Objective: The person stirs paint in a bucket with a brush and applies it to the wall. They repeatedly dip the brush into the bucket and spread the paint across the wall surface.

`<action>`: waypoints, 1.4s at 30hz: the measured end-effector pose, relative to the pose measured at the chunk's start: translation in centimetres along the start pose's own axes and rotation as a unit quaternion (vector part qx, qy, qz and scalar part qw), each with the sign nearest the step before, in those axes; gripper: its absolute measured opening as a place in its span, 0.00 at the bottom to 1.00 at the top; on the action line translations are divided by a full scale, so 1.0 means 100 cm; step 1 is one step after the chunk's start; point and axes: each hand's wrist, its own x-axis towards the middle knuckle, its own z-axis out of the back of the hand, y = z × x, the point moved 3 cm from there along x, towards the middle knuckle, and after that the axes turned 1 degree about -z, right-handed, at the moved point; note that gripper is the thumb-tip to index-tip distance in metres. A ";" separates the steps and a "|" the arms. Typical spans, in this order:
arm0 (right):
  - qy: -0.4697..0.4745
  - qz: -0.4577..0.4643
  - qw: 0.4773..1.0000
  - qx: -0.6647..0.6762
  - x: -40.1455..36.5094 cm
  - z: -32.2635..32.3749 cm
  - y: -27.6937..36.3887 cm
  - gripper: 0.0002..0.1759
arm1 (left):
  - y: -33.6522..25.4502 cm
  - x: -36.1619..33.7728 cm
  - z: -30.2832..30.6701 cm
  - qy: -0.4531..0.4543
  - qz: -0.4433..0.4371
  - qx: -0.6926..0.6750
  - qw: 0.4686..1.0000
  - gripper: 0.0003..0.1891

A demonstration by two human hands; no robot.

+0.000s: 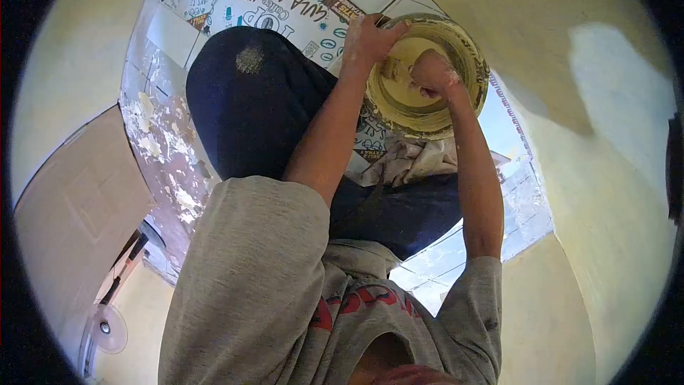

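left hand (372, 40) clasps the left rim of the bucket (470, 50); right hand (432, 73), nearer the yellowish paste (410, 50), curls inside, contents unclear.

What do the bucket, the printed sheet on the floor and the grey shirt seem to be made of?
Bucket: possibly plastic, but yellowish smears hide much of its surface.
Printed sheet: coated paper or plastic film, perhaps; its flat lie and bold print leave this open.
Grey shirt: matte knit fabric, likely cotton or a blend, judging by its speckled tone and soft folds.

The left hand (370, 39) grips a bucket (467, 46), right hand (433, 73) inside.
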 end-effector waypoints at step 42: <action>-0.074 -0.012 0.985 0.154 -0.095 0.011 -0.016 0.17 | -0.001 -0.003 0.001 -0.069 -0.036 -0.052 0.996 0.26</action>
